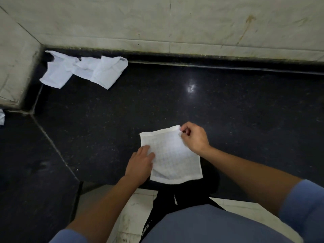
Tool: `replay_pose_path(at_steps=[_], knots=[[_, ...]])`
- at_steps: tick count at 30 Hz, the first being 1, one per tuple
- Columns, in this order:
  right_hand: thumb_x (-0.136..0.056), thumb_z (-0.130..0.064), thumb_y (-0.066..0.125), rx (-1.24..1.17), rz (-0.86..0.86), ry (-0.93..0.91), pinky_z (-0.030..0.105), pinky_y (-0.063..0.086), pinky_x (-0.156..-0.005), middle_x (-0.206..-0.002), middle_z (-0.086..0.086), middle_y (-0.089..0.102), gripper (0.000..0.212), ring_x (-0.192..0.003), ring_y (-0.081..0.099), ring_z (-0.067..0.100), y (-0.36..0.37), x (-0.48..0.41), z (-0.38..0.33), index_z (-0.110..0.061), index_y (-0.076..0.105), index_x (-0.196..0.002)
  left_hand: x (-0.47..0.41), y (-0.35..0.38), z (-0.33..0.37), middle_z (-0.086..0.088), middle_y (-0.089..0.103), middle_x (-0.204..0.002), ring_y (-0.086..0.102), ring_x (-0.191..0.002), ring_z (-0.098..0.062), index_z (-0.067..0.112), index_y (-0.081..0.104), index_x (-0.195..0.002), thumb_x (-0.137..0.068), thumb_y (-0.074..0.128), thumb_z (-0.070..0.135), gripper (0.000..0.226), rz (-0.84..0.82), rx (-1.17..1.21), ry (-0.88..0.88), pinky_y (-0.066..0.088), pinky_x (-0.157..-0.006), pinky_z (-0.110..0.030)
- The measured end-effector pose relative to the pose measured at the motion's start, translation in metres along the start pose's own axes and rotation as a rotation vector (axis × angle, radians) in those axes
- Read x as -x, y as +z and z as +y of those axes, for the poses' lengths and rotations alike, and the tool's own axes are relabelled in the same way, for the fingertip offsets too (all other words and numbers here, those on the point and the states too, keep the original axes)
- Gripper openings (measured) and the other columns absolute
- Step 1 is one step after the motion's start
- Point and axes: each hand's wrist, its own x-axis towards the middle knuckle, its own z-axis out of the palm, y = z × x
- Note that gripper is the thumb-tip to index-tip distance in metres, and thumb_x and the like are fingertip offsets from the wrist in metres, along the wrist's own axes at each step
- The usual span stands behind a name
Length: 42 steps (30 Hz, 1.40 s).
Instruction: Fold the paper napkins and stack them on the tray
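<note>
A white paper napkin (pixel 172 155) lies spread out on the black stone counter (pixel 228 111) near its front edge. My left hand (pixel 140 163) rests flat on the napkin's left side, fingers together. My right hand (pixel 194 137) pinches the napkin's far right corner between thumb and fingers and lifts it slightly. A loose pile of white napkins (pixel 84 69) lies in the far left corner of the counter, some crumpled. No tray is in view.
A pale tiled wall (pixel 175 23) runs along the back of the counter and turns forward at the left. A scrap of white paper (pixel 1 116) shows at the left edge. Below the counter edge are a tiled floor and my dark trousers.
</note>
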Motion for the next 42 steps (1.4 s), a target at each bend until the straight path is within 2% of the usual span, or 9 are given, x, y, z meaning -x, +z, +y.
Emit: replay_pose_path(at_steps=[3,8,13,19,25,31,35,39,42], knots=[[-0.086,-0.014,0.064,0.113,-0.031,-0.061,0.031,0.051,-0.071,-0.086,-0.004,0.058,0.011,-0.073,0.058,0.013,-0.01,0.0,0.009,-0.024,0.065,-0.089,-0.004,-0.001,0.0,-0.018,0.038,-0.146,0.039,-0.132,-0.035,0.013,0.062,-0.113,-0.085,0.061,0.018,0.029,0.003,-0.005,0.02,0.038,-0.102,-0.045],[-0.092,-0.037,0.056,0.342,-0.082,-0.023,0.034,0.047,-0.077,-0.125,0.005,0.05,0.043,-0.102,0.059,0.027,-0.002,-0.01,0.002,-0.023,0.047,-0.132,-0.013,-0.006,-0.003,-0.012,0.019,-0.155,0.016,-0.144,-0.028,0.018,0.05,-0.125,-0.094,0.049,0.028,0.033,-0.05,-0.043,0.015,0.023,-0.114,-0.042],[-0.083,-0.029,0.065,0.378,-0.27,-0.014,0.03,0.043,-0.066,-0.096,0.002,0.064,0.019,-0.091,0.063,0.025,0.013,-0.016,-0.006,-0.022,0.062,-0.1,-0.014,-0.008,-0.006,-0.009,0.017,-0.156,0.014,-0.145,-0.027,0.02,0.048,-0.127,-0.094,0.049,0.032,0.036,-0.086,-0.044,0.022,0.025,-0.114,-0.042],[-0.079,-0.023,0.073,0.043,-0.163,-0.012,0.031,0.048,-0.064,-0.079,0.003,0.061,0.02,-0.074,0.06,0.02,-0.001,-0.019,-0.003,-0.01,0.059,-0.082,-0.013,-0.012,-0.005,-0.011,0.017,-0.156,0.016,-0.144,-0.028,0.019,0.047,-0.129,-0.092,0.05,0.03,0.039,-0.12,-0.021,0.019,0.026,-0.113,-0.044],[-0.082,-0.017,0.065,0.202,0.026,0.112,0.037,0.053,-0.073,-0.09,0.001,0.064,0.023,-0.084,0.062,0.023,-0.024,-0.043,0.016,-0.021,0.052,-0.101,-0.025,-0.019,-0.004,-0.01,0.008,-0.158,0.005,-0.146,-0.027,0.023,0.031,-0.143,-0.094,0.047,0.031,0.052,-0.166,-0.057,0.005,0.016,-0.116,-0.043],[-0.089,-0.011,0.054,0.683,-0.016,-0.417,0.035,0.049,-0.065,-0.116,0.006,0.054,0.037,-0.103,0.052,0.025,-0.014,-0.016,0.028,-0.018,0.055,-0.125,-0.028,-0.023,0.001,-0.011,0.006,-0.159,0.003,-0.146,-0.029,0.025,0.029,-0.146,-0.096,0.043,0.032,0.052,-0.117,-0.084,0.01,0.014,-0.117,-0.042],[-0.092,-0.025,0.052,0.722,-0.152,-0.372,0.035,0.051,-0.071,-0.123,0.004,0.049,0.035,-0.109,0.048,0.022,-0.016,0.004,0.043,-0.021,0.054,-0.127,-0.018,-0.014,-0.001,-0.012,0.014,-0.158,0.011,-0.145,-0.032,0.022,0.037,-0.143,-0.093,0.048,0.028,0.051,-0.15,-0.083,0.008,0.02,-0.115,-0.047],[-0.069,-0.031,0.078,0.72,-0.146,-0.594,0.029,0.051,-0.055,-0.093,0.0,0.061,0.03,-0.082,0.061,0.019,-0.024,0.034,0.046,-0.02,0.067,-0.095,-0.008,-0.01,0.0,-0.015,0.059,-0.119,0.056,-0.11,-0.033,0.012,0.066,-0.101,-0.074,0.07,0.015,0.028,0.03,-0.056,0.035,0.05,-0.086,-0.045],[-0.068,-0.036,0.075,0.861,-0.416,-0.589,0.033,0.05,-0.06,-0.091,-0.001,0.062,0.033,-0.085,0.061,0.02,-0.018,0.062,0.062,-0.022,0.064,-0.096,-0.001,-0.006,0.016,-0.002,0.058,-0.083,0.056,-0.075,-0.019,0.015,0.064,-0.079,-0.069,0.072,0.012,0.014,0.043,-0.005,0.153,0.048,-0.063,-0.032]])
